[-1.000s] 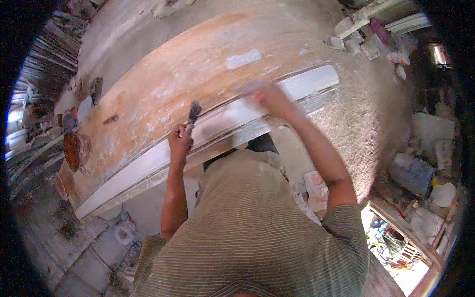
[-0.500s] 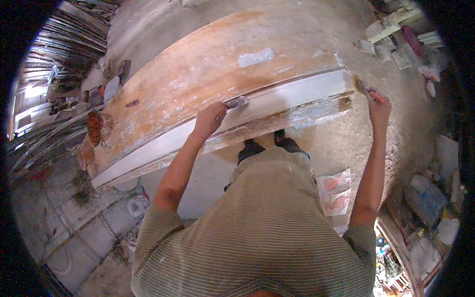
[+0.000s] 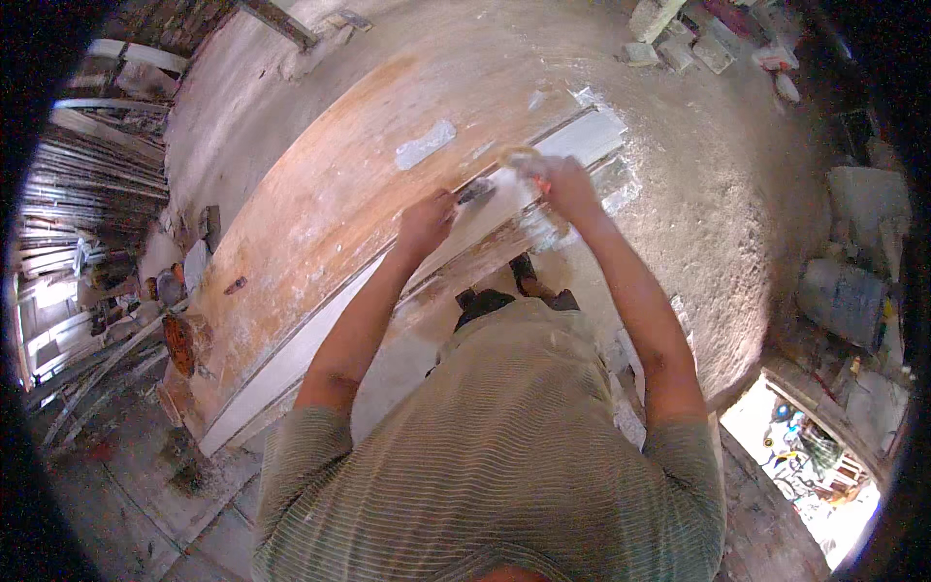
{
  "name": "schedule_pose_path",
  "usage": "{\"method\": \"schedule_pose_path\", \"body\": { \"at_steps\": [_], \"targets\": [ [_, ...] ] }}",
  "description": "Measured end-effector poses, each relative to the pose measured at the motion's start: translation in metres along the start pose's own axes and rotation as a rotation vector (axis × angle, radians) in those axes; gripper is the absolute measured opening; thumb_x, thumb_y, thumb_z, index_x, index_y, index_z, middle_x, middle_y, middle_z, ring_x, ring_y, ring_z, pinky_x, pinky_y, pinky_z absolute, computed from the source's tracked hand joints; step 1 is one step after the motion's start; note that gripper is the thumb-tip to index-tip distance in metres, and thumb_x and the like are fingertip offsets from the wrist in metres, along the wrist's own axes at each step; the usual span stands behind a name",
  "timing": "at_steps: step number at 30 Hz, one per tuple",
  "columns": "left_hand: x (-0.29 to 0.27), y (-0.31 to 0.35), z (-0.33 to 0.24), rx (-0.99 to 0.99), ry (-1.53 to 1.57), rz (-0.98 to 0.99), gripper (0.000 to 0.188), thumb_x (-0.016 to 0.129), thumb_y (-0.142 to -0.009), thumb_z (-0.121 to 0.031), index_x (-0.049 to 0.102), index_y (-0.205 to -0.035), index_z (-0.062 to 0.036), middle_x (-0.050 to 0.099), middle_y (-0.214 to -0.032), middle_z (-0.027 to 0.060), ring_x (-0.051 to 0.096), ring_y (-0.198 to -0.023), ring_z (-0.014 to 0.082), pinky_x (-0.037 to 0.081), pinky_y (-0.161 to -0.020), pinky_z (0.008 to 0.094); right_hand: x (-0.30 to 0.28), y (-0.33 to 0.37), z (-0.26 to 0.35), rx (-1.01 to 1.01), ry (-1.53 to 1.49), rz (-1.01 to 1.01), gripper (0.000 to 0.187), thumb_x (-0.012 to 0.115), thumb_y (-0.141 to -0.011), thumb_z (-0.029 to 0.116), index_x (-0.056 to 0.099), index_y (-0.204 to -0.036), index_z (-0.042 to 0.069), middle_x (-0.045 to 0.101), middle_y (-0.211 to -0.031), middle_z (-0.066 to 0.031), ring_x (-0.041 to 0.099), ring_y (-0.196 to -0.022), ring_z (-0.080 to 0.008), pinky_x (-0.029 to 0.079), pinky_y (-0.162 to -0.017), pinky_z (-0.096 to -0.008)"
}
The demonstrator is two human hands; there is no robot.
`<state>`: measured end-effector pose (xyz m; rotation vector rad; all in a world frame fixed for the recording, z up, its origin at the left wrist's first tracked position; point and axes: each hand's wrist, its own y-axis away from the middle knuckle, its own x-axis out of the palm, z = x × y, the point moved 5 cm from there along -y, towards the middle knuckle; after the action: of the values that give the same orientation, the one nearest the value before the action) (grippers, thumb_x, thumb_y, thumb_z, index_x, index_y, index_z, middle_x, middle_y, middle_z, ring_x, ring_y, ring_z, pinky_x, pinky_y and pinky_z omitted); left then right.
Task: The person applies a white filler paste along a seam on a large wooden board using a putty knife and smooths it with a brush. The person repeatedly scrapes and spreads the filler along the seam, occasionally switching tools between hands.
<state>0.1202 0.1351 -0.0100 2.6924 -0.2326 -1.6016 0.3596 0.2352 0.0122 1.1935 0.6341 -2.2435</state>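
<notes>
A long white moulding strip (image 3: pixel 291 378) lies along the near edge of a worn, orange-brown board (image 3: pixel 320 184). My left hand (image 3: pixel 425 223) is closed around a small scraper (image 3: pixel 475 191), whose dark blade rests at the strip's far edge. Just to its right, above the strip, my right hand (image 3: pixel 570 189) grips a brush (image 3: pixel 524 160) with a red-orange handle. Motion smears the brush head, and I cannot tell whether it touches the strip.
A pale smear patch (image 3: pixel 427 144) marks the board's surface. A rust-coloured lump (image 3: pixel 179 344) sits at its left end. Bundled metal strips (image 3: pixel 92 194) stack up on the far left. Stone blocks (image 3: pixel 679 48) lie at the back right, with a bright opening (image 3: pixel 805 466) at lower right.
My right hand has swung left with the brush, from beyond the strip's right end to close by the scraper. My left hand still holds the scraper; the view has turned.
</notes>
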Motion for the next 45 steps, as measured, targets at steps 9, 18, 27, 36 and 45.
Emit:
{"method": "schedule_pose_path", "body": {
  "at_steps": [9, 18, 27, 36, 45],
  "targets": [
    [0.008, -0.052, -0.06, -0.015, 0.07, -0.092, 0.017, 0.061, -0.087, -0.019, 0.06, -0.1, -0.0091, 0.062, -0.103, 0.0155, 0.063, -0.093, 0.0379, 0.051, -0.076, 0.0454, -0.092, -0.075, -0.19, 0.473, 0.363, 0.001, 0.023, 0.058, -0.089, 0.025, 0.072, -0.099, 0.01, 0.068, -0.1, -0.0194, 0.067, -0.088, -0.0369, 0.053, -0.08, -0.0461],
    [-0.022, 0.222, 0.046, -0.642, 0.458, -0.534, 0.016, 0.072, -0.081, -0.002, 0.06, -0.091, -0.0037, 0.067, -0.106, 0.0076, 0.059, -0.08, 0.0146, 0.049, -0.072, 0.0286, -0.057, -0.026, -0.192, 0.284, 0.215, -0.007, 0.024, 0.059, -0.091, 0.028, 0.072, -0.099, 0.009, 0.069, -0.087, -0.0173, 0.066, -0.084, -0.037, 0.051, -0.074, -0.0453],
    [-0.033, 0.349, 0.063, -1.15, 0.835, -1.03, 0.036, 0.068, -0.08, 0.006, 0.038, -0.072, -0.0123, 0.067, -0.11, 0.0108, 0.054, -0.058, 0.0069, 0.036, -0.044, 0.021, -0.009, -0.023, 0.027, -0.33, -0.195, -0.098, 0.028, 0.059, -0.091, 0.027, 0.068, -0.103, 0.003, 0.069, -0.101, -0.0115, 0.064, -0.096, -0.0238, 0.051, -0.084, -0.0377],
    [-0.066, 0.375, 0.119, -1.001, 0.889, -1.136, 0.031, 0.067, -0.083, 0.003, 0.041, -0.073, -0.0107, 0.068, -0.11, 0.0107, 0.055, -0.057, 0.0076, 0.037, -0.043, 0.0209, 0.239, 0.045, 0.364, -0.761, -0.187, 0.786, 0.049, 0.063, -0.078, 0.011, 0.059, -0.126, 0.018, 0.065, -0.099, -0.0137, 0.064, -0.092, -0.0369, 0.052, -0.081, -0.0487],
    [-0.06, 0.424, 0.161, -0.986, 0.86, -1.026, 0.026, 0.068, -0.083, 0.003, 0.046, -0.075, -0.0093, 0.069, -0.109, 0.0099, 0.056, -0.056, 0.0065, 0.037, -0.042, 0.0209, 0.026, 0.029, 0.094, -0.126, 0.169, 0.427, 0.026, 0.06, -0.091, 0.03, 0.07, -0.111, 0.018, 0.07, -0.1, -0.0125, 0.067, -0.089, -0.0341, 0.053, -0.078, -0.045]
  ]
}}
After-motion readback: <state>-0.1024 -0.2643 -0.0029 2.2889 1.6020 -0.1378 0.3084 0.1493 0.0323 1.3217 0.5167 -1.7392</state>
